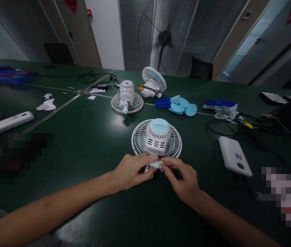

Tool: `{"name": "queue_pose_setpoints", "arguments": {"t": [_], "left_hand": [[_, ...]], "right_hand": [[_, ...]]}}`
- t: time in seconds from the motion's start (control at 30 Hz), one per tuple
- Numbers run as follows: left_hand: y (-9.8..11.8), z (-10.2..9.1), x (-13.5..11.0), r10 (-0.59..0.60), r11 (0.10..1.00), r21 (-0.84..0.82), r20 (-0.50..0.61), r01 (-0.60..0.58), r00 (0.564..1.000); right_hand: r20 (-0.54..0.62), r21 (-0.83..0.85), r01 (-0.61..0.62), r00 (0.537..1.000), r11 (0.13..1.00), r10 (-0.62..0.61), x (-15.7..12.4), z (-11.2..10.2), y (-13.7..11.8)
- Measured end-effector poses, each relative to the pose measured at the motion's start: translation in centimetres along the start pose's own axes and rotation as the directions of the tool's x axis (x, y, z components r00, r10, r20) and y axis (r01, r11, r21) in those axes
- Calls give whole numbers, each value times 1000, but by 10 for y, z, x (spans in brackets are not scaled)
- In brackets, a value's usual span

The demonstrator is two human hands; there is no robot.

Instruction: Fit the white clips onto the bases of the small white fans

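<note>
A small white fan [158,139] lies face down on its round grille, its pale blue-capped motor housing pointing up. At its near edge, a small white plastic piece [155,164] sits between my hands; I cannot tell whether it is joined to the fan. My left hand [133,171] pinches this piece from the left, thumb below and fingers above. On the right end of it, my right hand [182,176] closes its thumb and fingertips. The fingers hide part of the piece.
Behind stand a second face-down fan [126,94] and a tilted fan [153,82]. Light blue fan blades [182,106] lie beside a blue glove [163,103]. A white power bank [235,156] and black cables [212,128] are at right; a blue tray [11,75] is far left.
</note>
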State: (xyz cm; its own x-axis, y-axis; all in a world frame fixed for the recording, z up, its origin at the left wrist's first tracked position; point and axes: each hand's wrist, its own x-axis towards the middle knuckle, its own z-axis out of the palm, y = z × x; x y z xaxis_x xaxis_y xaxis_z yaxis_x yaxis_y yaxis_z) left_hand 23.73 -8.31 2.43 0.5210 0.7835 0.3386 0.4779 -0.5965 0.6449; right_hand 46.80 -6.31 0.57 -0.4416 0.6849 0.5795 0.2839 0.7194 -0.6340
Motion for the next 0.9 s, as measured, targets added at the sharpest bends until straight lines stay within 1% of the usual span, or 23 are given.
{"name": "queue_pose_setpoints", "arguments": {"t": [0.13,0.2,0.3,0.37,0.53,0.6,0.67,0.77,0.83,0.9], "left_hand": [[0,0,-1,3,999,50,4,-4,1000],[-1,1,-1,13,998,67,-6,-12,1000],[-2,3,-1,35,996,77,-30,-32,999],[-3,4,-2,41,997,74,-45,-37,998],[-4,3,-2,28,997,68,-45,-25,999],[-4,3,-3,32,996,79,-40,-29,999],[-4,3,-3,33,996,85,-40,-29,999],[-6,5,-4,31,996,86,-43,-27,999],[-7,7,-5,46,995,86,-58,-41,997],[-8,7,-5,54,995,84,-65,-49,996]], "right_hand": [[-12,52,-16,1000,999,16,-1,-1,-1],[-27,41,8,1000,999,-7,-1,-1,-2],[-3,20,73,997,997,-73,-1,-2,-4],[7,21,83,996,996,-84,-1,-2,-3],[32,59,-15,999,998,13,-2,-1,1],[44,73,-35,999,997,32,-3,0,2],[32,64,-15,999,998,13,-5,0,1],[-4,5,45,999,999,-45,-6,0,-2],[6,-19,74,997,997,-74,-5,0,-3],[20,2,58,998,998,-58,-4,1,-2]]}}
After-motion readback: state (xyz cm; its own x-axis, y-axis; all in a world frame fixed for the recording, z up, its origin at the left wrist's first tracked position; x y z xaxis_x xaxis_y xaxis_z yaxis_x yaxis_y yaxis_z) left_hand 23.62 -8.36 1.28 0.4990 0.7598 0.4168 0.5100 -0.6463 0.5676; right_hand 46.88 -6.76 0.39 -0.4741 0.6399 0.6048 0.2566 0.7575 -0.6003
